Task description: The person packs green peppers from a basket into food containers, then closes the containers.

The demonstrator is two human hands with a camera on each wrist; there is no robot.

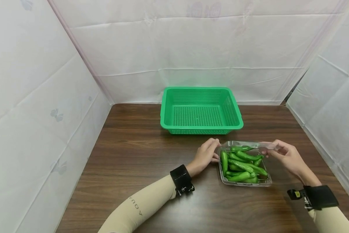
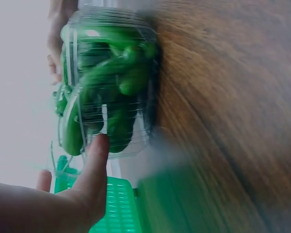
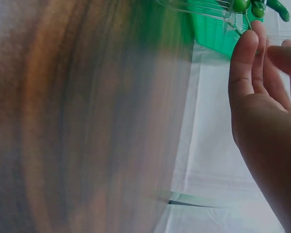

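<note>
A clear plastic clamshell box (image 1: 245,182) filled with green chili peppers (image 1: 242,164) lies on the brown table, right of centre. My left hand (image 1: 216,149) grips the box's far left corner, with a finger (image 2: 96,162) laid against its side. My right hand (image 1: 274,148) pinches the clear lid (image 1: 264,144) at the far right corner, lifted slightly off the box. In the right wrist view the fingers (image 3: 254,63) stand close to the lid's edge (image 3: 199,7), blurred.
An empty green mesh basket (image 1: 200,110) stands behind the box near the back wall. White cloth walls close in the table (image 1: 133,152) on the left, back and right. Both wrist views are motion-blurred.
</note>
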